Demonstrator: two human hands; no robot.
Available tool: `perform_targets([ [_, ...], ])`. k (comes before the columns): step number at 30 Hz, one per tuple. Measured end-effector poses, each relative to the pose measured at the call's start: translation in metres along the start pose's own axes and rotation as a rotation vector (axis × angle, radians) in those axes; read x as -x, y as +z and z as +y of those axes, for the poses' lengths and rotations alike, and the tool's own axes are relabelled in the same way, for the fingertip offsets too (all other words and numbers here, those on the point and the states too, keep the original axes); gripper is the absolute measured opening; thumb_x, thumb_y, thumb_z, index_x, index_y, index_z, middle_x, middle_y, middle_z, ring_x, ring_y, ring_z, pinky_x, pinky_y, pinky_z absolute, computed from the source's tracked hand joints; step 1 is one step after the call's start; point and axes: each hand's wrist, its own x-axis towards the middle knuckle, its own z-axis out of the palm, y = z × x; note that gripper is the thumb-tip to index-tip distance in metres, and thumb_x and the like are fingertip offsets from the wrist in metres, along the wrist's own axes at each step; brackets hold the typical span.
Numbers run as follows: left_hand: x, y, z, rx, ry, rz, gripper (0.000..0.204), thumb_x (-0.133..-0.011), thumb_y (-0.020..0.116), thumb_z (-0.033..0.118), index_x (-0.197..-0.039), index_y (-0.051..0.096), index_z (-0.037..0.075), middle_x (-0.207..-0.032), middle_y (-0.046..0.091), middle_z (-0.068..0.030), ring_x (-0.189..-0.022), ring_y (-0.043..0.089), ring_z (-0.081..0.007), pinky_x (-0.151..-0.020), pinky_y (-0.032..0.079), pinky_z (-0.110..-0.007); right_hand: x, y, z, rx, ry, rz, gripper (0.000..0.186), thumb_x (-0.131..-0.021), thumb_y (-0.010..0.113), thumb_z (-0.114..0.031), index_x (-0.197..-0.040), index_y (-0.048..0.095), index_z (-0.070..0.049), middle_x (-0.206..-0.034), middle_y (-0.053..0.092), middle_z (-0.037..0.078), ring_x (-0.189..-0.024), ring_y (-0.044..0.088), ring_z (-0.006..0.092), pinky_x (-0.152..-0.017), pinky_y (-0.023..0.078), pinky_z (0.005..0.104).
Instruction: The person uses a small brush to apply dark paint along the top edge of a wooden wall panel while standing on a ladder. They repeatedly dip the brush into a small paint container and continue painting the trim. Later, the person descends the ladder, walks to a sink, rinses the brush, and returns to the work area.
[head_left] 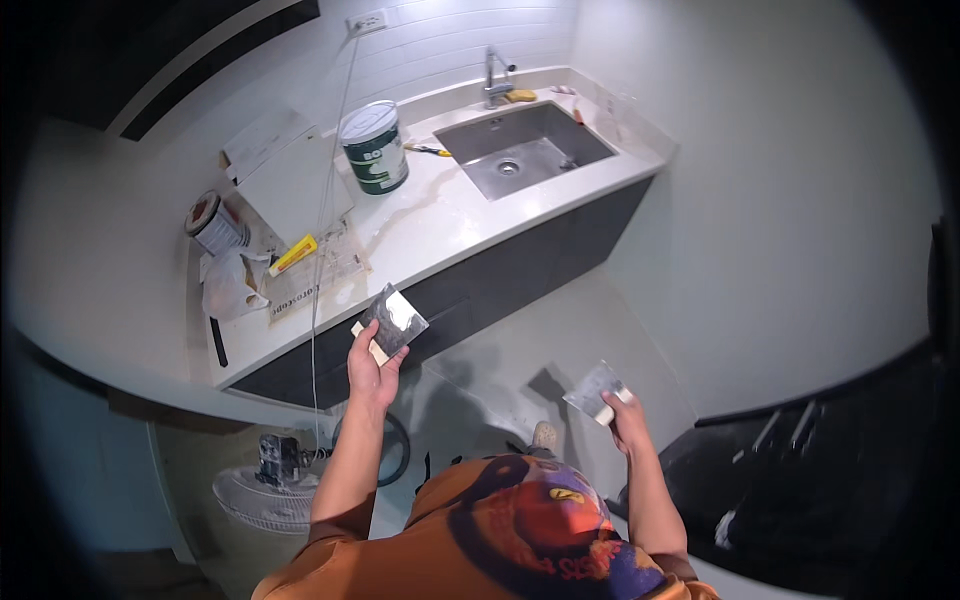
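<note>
Your left grip (pixel 373 372) clamps one scraper (pixel 394 321), your right grip (pixel 629 424) a second scraper (pixel 596 386), apparently readying them; next, steady both.

Pale tabletop (pixel 430 228), dark cabinet front (pixel 545 240) below. Steel sink (pixel 535 150) set into right part; tap (pixel 491 82) behind it, yellowish item (pixel 520 97) by tap's foot. Green-and-white bucket (pixel 378 158) left of sink, yellow-handled tool (pixel 428 150) between. Left end: round tin (pixel 216 224), crumpled plastic bag (pixel 233 287) just beside, yellow tube (pixel 294 255). Lower left: fan (pixel 262 500). White cord (pixel 314 350) hangs from wall socket (pixel 369 21).
</note>
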Motion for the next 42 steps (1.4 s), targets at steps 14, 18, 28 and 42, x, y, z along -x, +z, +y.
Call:
perform_targets([
  [14, -0.096, 0.038, -0.029, 0.133, 0.165, 0.342, 0.021, -0.100, 0.067, 0.024, -0.118, 0.065, 0.014, -0.111, 0.073, -0.0005, -0.098, 0.070, -0.0160, -0.077, 0.057, -0.033, -0.260, 0.301, -0.053, -0.113, 0.213, -0.323, 0.025, -0.101, 0.065, -0.013, -0.122, 0.057, -0.004, -0.109, 0.067, 0.007, -0.093, 0.069, 0.0204, -0.073, 0.061, 0.0364],
  [18, -0.162, 0.044, -0.001, 0.142, 0.147, 0.433, 0.025, -0.099, 0.069, 0.025, -0.121, 0.064, 0.014, -0.114, 0.072, -0.0005, -0.102, 0.069, -0.0162, -0.082, 0.057, -0.036, -0.292, 0.328, -0.060, 0.081, 0.297, -0.273, 0.027, -0.101, 0.063, -0.010, -0.124, 0.050, -0.003, -0.110, 0.065, 0.011, -0.093, 0.070, 0.0226, -0.069, 0.063, 0.0347],
  [28, -0.233, 0.044, 0.018, 0.027, 0.114, 0.393, 0.029, -0.102, 0.063, 0.023, -0.128, 0.061, 0.011, -0.112, 0.071, -0.0032, -0.094, 0.072, -0.0179, -0.071, 0.059, -0.036, -0.413, 0.326, -0.129, 0.574, 0.158, -0.318, 0.039, -0.086, 0.077, -0.013, -0.119, 0.063, 0.004, -0.101, 0.070, 0.016, -0.085, 0.071, 0.0232, -0.064, 0.061, 0.0354],
  [42, -0.299, 0.097, -0.087, -0.349, 0.077, 0.531, 0.035, -0.102, 0.063, 0.013, -0.133, 0.058, -0.002, -0.117, 0.069, -0.0096, -0.104, 0.069, -0.0182, -0.072, 0.063, -0.034, -0.552, 0.450, -0.222, 1.333, -0.489, -1.010, 0.048, -0.067, 0.086, -0.016, -0.111, 0.070, -0.005, -0.091, 0.072, 0.016, -0.084, 0.070, 0.0332, -0.079, 0.056, 0.0397],
])
